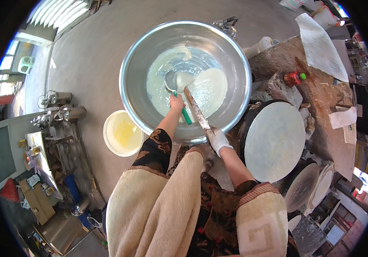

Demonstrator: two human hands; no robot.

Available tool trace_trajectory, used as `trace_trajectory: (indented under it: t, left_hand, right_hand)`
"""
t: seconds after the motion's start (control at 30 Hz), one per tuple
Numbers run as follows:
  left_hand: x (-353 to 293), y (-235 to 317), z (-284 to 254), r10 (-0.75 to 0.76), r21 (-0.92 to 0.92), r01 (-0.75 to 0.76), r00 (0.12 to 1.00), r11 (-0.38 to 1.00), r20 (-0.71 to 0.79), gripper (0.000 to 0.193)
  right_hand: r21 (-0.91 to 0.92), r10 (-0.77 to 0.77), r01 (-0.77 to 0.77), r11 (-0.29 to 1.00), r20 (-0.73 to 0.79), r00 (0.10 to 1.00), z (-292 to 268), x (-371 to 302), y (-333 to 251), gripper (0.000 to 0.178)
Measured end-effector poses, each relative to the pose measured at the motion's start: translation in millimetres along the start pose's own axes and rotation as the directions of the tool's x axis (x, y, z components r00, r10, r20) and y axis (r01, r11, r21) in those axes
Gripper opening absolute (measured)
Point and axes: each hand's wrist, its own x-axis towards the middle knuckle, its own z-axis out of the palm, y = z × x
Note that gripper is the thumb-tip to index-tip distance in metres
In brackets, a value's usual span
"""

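Observation:
A wide metal basin [235, 70] stands in front of me, with thick off-white batter [211, 88] spread over its bottom. Bare and wrapped round a green handle, my left hand [176, 103] grips a ladle [170, 79]. The ladle's round metal head lies in the batter, partly coated. My right hand [218, 139] wears a white glove and is closed on a long flat stick [197, 111] at the basin's near rim. The stick slants up and left, its far tip at the batter close to the ladle. Whether it is wood or metal I cannot make out.
Left of the basin sits a white bucket [112, 143] with yellowish liquid. Close on the right is a large round griddle plate [274, 141], with more round plates behind it. A worn table [327, 115] bears a red bottle with a green cap [294, 78] and cloths.

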Motion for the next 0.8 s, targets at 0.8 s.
trace_trajectory:
  t: [0.8]
  left_hand:
    - [24.4,27.1,-47.7,0.222,0.513,-0.172,0.974,0.841,-0.037,0.028]
  right_hand:
    - [-0.486,-0.017,-0.122,0.865,-0.272,0.962,-37.3,-26.9,-20.8,0.036]
